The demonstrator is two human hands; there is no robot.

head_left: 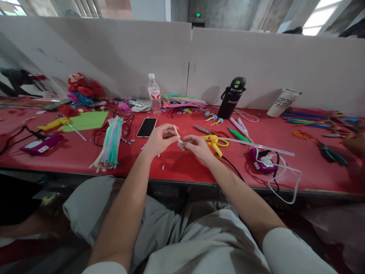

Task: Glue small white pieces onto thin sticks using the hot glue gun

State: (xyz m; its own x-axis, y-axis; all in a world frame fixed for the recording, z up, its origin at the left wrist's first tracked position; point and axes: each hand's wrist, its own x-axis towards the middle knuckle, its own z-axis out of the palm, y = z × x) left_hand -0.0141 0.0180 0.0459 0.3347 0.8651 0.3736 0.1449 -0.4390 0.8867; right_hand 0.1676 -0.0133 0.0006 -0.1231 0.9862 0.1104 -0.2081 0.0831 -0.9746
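My left hand (pixel 162 140) pinching a pale stick (pixel 176 131), right hand (pixel 197 146) closed on its lilac tip (pixel 180 144), glue gun (pixel 216 149) at three o'clock

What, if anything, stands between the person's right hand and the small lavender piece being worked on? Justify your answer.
Nothing visible does: the right hand has its fingertips at the lavender piece. The yellow glue gun lies on the other side of that hand, away from the piece, so not between them.
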